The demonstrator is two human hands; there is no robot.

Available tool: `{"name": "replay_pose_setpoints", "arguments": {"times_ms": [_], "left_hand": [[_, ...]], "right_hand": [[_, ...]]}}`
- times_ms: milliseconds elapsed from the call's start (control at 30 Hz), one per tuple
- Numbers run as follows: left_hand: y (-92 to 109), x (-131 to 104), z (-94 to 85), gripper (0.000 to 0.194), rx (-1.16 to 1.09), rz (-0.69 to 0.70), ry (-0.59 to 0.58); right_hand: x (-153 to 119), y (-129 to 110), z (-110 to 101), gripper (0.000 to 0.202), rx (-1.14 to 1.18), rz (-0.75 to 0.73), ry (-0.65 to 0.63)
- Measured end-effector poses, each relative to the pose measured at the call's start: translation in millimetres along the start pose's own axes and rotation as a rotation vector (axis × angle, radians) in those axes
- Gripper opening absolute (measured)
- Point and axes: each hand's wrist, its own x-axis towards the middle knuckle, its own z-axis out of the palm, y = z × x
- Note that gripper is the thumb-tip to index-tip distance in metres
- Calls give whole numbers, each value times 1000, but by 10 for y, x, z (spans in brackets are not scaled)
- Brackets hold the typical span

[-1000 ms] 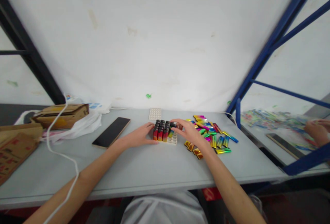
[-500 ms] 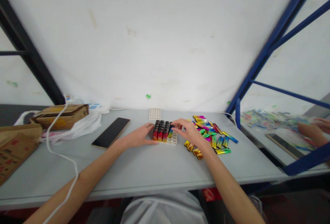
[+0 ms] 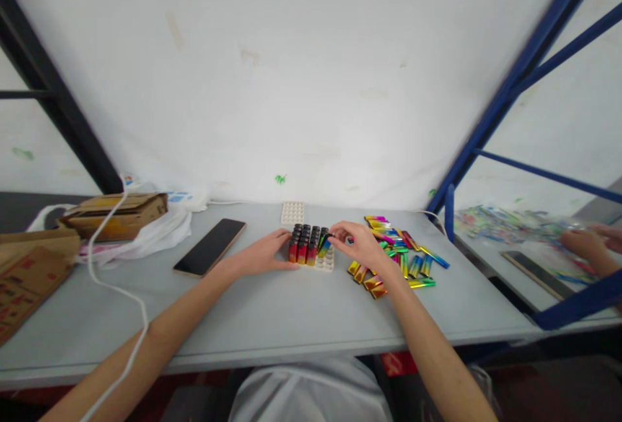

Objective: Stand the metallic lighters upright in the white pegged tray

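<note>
A white tray with round holes holds several upright black-topped cylinders, red and yellow below. My left hand rests at the tray's left side, thumb and fingers apart, touching its edge. At the right side, my right hand pinches the black top of a blue and yellow cylinder, which leans to the right over the tray. Loose shiny cylinders in many colours lie in a pile right of my right hand.
Behind the tray lies another white holed tray. A dark phone lies left, beyond it a cardboard box, a plastic bag and a white cable. Past the blue frame, another person's hands are at work.
My right hand has moved slightly right and up. The blue and yellow cylinder in it now tilts to the right. My left hand stays at the tray.
</note>
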Motion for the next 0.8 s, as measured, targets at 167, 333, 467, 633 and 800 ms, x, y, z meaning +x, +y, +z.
{"name": "replay_pose_setpoints", "arguments": {"times_ms": [167,333,467,633,800], "left_hand": [[23,0,-9,71,25,-5,-17],[19,1,-4,71,31,-33,-29],[-7,-2,6,71,19,-23,-18],[15,-6,-2,70,27,-38,-12],[31,-8,-6,69,27,-20,-5]], "right_hand": [[14,-10,73,19,-18,-14,6],[27,-30,-67,27,27,11,25],[-112,51,-445,23,-68,59,-59],[-431,225,-616,18,-245,17,-381],[-473,313,-467,20,-297,-20,-474]]}}
